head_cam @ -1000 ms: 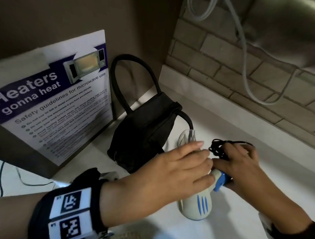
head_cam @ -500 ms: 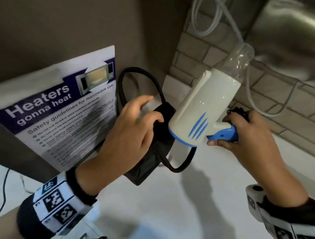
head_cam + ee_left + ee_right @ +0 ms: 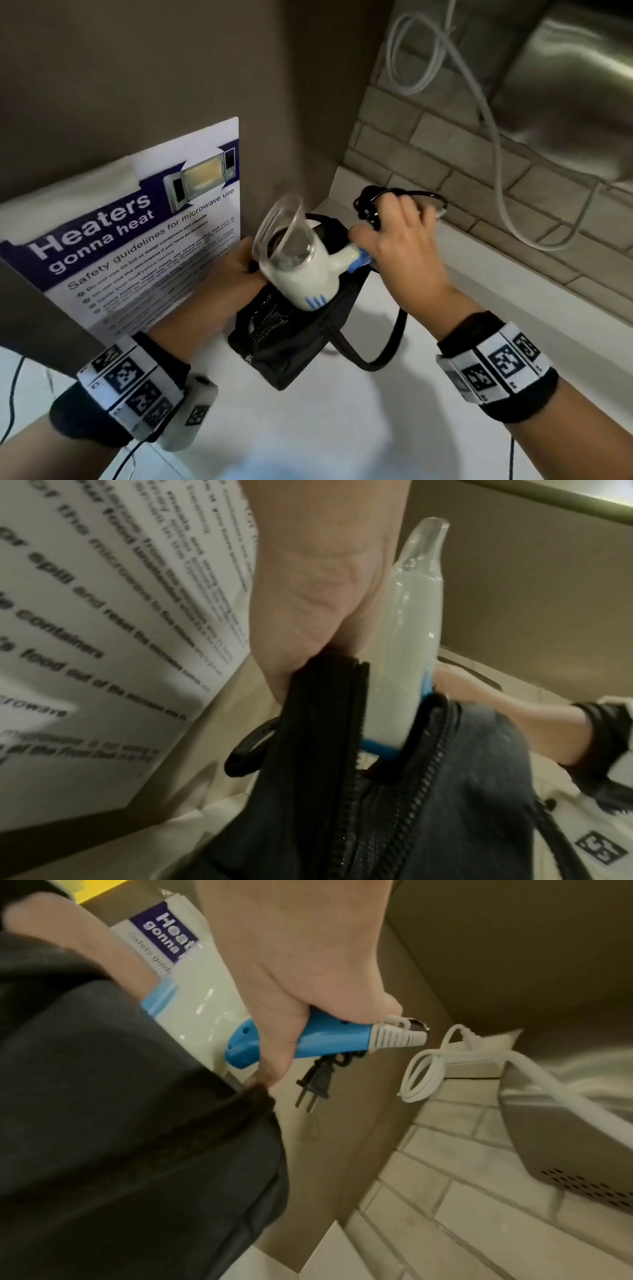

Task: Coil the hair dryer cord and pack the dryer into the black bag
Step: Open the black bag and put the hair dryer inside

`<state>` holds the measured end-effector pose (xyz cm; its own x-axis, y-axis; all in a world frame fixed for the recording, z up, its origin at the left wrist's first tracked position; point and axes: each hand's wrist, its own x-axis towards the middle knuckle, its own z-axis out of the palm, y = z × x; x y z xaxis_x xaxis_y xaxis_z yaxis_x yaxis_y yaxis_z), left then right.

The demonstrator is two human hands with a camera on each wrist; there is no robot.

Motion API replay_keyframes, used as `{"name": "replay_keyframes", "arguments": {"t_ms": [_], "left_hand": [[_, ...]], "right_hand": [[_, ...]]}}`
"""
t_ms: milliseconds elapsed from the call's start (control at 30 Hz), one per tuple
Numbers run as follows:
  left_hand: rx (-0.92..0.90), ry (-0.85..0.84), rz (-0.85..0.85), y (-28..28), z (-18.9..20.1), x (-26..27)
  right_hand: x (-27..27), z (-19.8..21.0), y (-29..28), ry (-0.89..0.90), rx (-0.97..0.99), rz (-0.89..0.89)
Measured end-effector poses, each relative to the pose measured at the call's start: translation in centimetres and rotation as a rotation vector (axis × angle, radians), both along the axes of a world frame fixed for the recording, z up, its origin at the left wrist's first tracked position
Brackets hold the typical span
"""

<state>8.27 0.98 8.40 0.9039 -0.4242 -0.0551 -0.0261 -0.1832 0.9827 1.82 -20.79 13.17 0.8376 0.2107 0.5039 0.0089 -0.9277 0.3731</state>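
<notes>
The white hair dryer (image 3: 301, 274) with blue stripes and a clear nozzle stands rear end down in the mouth of the black bag (image 3: 291, 339) on the white counter. My right hand (image 3: 394, 240) grips its blue handle (image 3: 308, 1042) together with the coiled black cord (image 3: 370, 202); the plug (image 3: 315, 1083) hangs below the hand. My left hand (image 3: 236, 263) grips the bag's left rim (image 3: 322, 685) and holds the zip opening apart, fingers hidden behind the dryer (image 3: 407, 647). The dryer's rear has entered the opening.
A microwave safety poster (image 3: 137, 240) leans against the wall just left of the bag. A brick-tiled wall (image 3: 445, 164), a white hose (image 3: 486, 137) and a steel appliance (image 3: 575, 85) are at the right. The bag's strap (image 3: 376, 356) loops onto the white counter (image 3: 342, 428).
The right hand lifted the dryer off the counter, turned it nozzle up and lowered it into the bag's mouth. The left hand moved from the dryer to the bag and gripped its rim.
</notes>
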Motion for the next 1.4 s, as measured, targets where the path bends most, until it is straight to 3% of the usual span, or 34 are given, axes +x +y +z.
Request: {"name": "replay_keyframes", "arguments": {"t_ms": [133, 267, 467, 567, 767, 1167, 1400], "left_hand": [[-0.100, 0.094, -0.083, -0.3, 0.1, 0.9], [-0.018, 0.101, 0.025, -0.7, -1.7, 1.6], [-0.153, 0.153, 0.053, -0.5, -2.1, 1.3], [-0.183, 0.116, 0.050, -0.7, -1.9, 0.7], [-0.078, 0.000, 0.016, -1.0, -1.9, 0.4], [-0.055, 0.015, 0.049, -0.8, -1.4, -0.6], [0.181, -0.396, -0.047, 1.0, -0.8, -1.8]], "right_hand": [[0.3, -1.9, 1.0, 0.165, -0.118, 0.226], [0.5, -3.1, 2.1, 0.403, -0.190, 0.327], [2.5, -4.0, 1.9, 0.701, -0.145, 0.334], [3.2, -4.4, 1.6, 0.839, -0.029, 0.326], [4.8, -6.9, 0.4, 1.146, 0.143, 0.162], [5.7, -9.6, 1.5, 1.192, 0.270, 0.109], [3.5, -5.1, 1.7, 0.912, 0.392, 0.205]]}}
